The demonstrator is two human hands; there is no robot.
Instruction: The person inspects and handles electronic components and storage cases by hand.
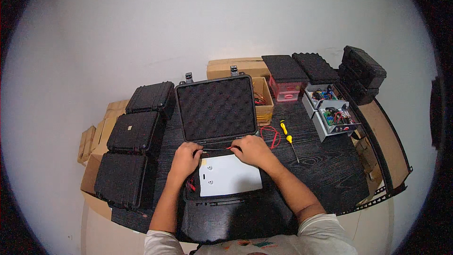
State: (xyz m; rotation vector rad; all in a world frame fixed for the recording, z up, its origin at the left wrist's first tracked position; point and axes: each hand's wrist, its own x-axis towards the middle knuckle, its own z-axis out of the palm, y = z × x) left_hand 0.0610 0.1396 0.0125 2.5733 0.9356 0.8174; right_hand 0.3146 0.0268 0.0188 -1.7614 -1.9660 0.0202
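An open black hard case (217,108) sits in front of me, its lid lined with egg-crate foam standing up. A white panel (231,177) lies in the case's base. My left hand (185,158) and my right hand (251,150) rest at the back edge of the base. Between them they pinch a thin black rod with a red tip (230,148), stretched across the hinge side. Red and black wires (190,185) show at the left of the white panel.
Three shut black cases (134,132) are stacked along the left. A yellow-handled screwdriver (288,138) and a loop of red wire (271,134) lie right of the case. Cardboard boxes (236,68), foam pads (284,67) and bins of parts (335,118) stand behind and right.
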